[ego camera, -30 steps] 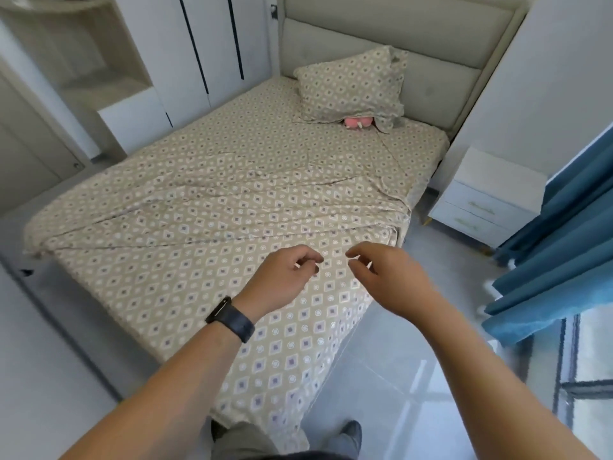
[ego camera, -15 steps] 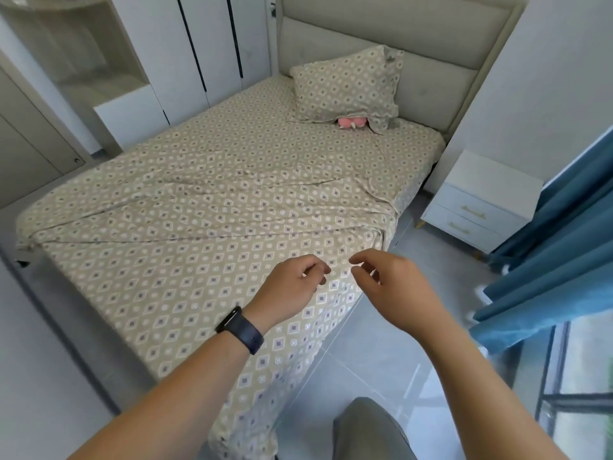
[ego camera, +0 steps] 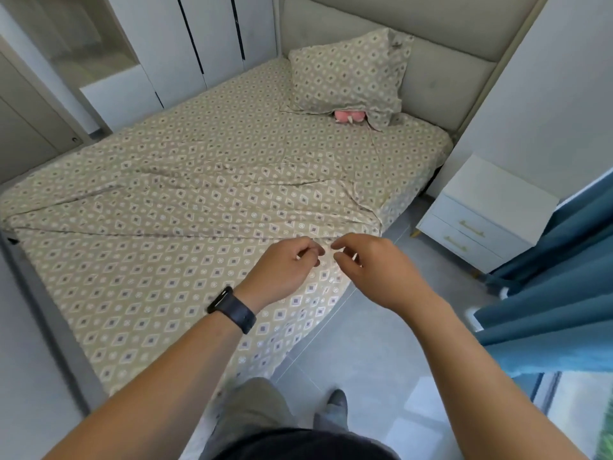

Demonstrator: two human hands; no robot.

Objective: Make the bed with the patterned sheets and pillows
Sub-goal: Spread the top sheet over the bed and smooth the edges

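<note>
Both hands — left hand (ego camera: 285, 270) and right hand (ego camera: 368, 267) — hovered with curled fingers over the sheet (ego camera: 159, 254), grip uncertain, far from the pillow (ego camera: 348, 74).

You have a white nightstand (ego camera: 491, 210) with two gold-handled drawers at right of frame, teal curtains (ego camera: 560, 300) below it at the right edge, pale grey floor tiles (ego camera: 374, 343), white wardrobe doors (ego camera: 199, 34) upper left, and a padded grey headboard (ego camera: 431, 31) at top.
</note>
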